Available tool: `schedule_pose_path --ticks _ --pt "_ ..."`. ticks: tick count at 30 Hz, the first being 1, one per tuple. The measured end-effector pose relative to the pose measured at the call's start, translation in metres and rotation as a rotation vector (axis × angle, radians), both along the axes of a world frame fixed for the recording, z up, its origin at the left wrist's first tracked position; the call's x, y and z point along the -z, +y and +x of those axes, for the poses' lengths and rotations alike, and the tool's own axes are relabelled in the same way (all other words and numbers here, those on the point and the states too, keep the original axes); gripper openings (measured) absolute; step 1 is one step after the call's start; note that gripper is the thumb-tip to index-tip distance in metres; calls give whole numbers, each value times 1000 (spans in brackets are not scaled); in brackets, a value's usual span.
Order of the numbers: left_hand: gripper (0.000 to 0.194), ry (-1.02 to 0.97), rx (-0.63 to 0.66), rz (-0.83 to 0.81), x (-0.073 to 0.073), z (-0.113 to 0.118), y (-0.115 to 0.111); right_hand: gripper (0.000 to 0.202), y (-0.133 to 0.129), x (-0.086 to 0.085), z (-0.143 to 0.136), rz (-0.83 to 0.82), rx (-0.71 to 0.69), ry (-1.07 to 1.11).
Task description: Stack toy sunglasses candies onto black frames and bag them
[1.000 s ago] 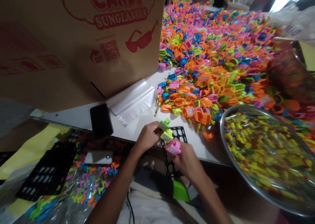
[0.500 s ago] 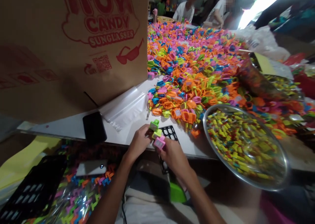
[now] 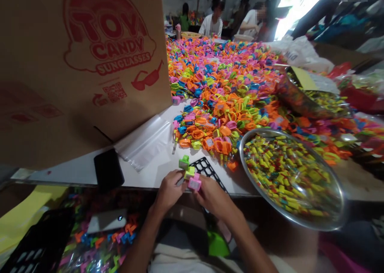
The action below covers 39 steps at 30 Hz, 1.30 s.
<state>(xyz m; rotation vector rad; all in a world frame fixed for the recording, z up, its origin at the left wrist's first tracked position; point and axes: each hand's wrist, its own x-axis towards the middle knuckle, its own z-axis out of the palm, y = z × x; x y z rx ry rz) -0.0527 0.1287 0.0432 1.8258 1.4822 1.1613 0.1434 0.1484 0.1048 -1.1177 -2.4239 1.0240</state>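
Three small plastic toy pieces stand in a row between my hands at the table's front edge: a green piece (image 3: 184,162), a yellow-green piece (image 3: 189,172) and a pink piece (image 3: 195,182). My left hand (image 3: 171,188) is closed at the left of the row, its fingertips hidden behind the pieces. From the right, my right hand (image 3: 209,191) is closed on the pink piece. A black grid tray (image 3: 207,168) lies partly beneath and behind my right hand. Clear plastic bags (image 3: 147,143) lie flat beyond my left hand.
A large cardboard box (image 3: 90,77) fills the left. A black phone (image 3: 108,169) lies before it. Colourful toys (image 3: 210,93) are heaped across the table. At right stands a metal bowl (image 3: 292,177) of yellow pieces. People (image 3: 212,23) sit at the far side.
The view has shifted, so the box and bowl appear lower or further left. My hands keep the row of pieces between them, and more of the black grid tray shows.
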Motion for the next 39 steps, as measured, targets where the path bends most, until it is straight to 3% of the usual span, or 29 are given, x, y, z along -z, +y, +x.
schedule_pose_path --ticks 7,13,25,28,30,32,35,39 --pt "23 169 -2 253 0 5 -2 21 -11 3 -1 22 117 -106" --pt "29 164 -37 279 0 7 -2 22 -11 1 0 -10 109 -60" --pt "24 135 -71 261 -1 7 -3 20 -13 -3 6 -7 100 -72" --pt "23 123 -62 234 -1 7 -4 12 -6 -7 20 53 344 -102" --pt "21 99 -60 177 -1 6 -1 18 5 -10 27 143 580 -137" --pt "18 66 -69 87 -3 4 4 27 18 -12 29 205 718 -210" --pt "19 16 -78 -2 -8 -2 13 26 36 -13 25 189 800 -358" --pt "21 2 -96 26 -14 -15 9 19 48 -10 21 155 831 -437"
